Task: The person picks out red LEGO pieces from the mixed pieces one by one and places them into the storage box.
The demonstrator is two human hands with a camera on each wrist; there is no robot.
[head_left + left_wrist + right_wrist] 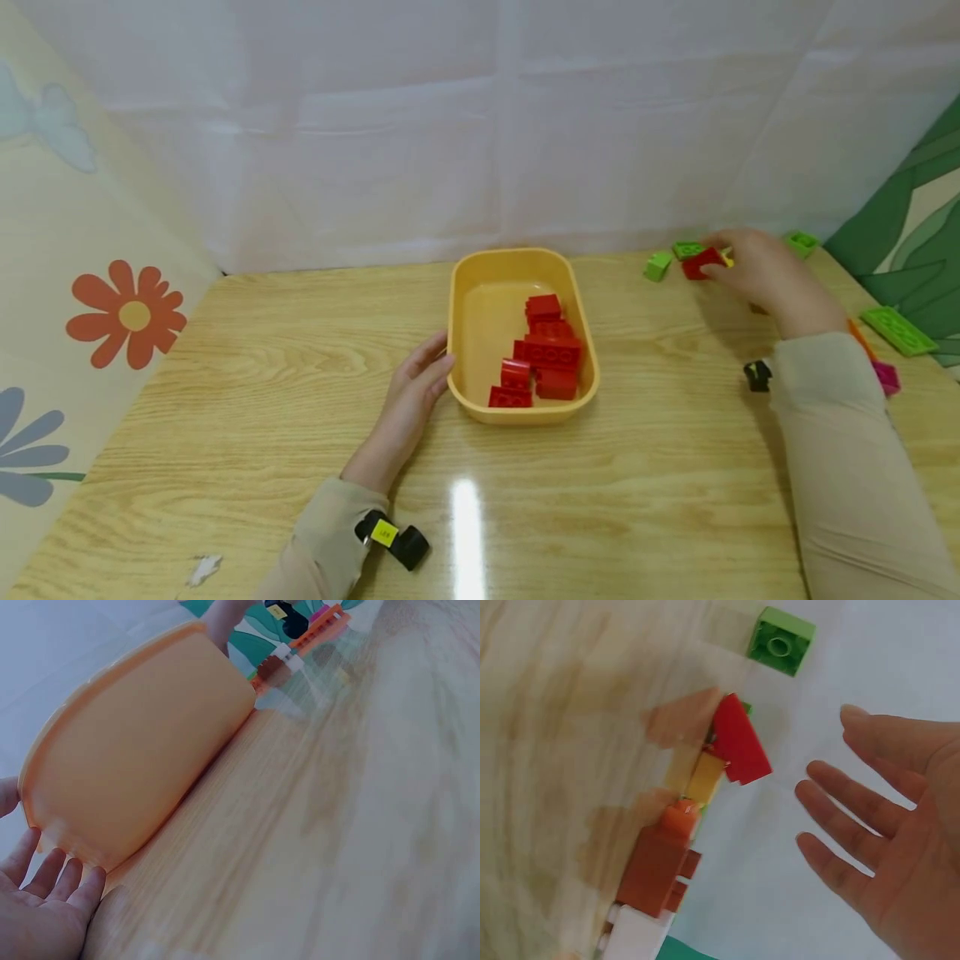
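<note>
My left hand (408, 396) rests at the left side of a yellow-orange plastic bin (457, 308), fingertips on its outer wall and thumb by the rim. Several red toy bricks (551, 354) lie in the bin, mostly in its right half. At the back right my right hand (768, 271) reaches over loose bricks, overlapping a red brick (701, 263) in the head view. From the right wrist, the fingers (847, 799) are spread and apart from that red brick (739, 742), which leans by a yellow brick (705, 776).
Green bricks (657, 266) lie near the white back sheet. In the right wrist view, a brown brick (652, 870) and a white brick (637, 934) stand in line. A green plate (898, 331) and a magenta piece (887, 377) lie at the right edge.
</note>
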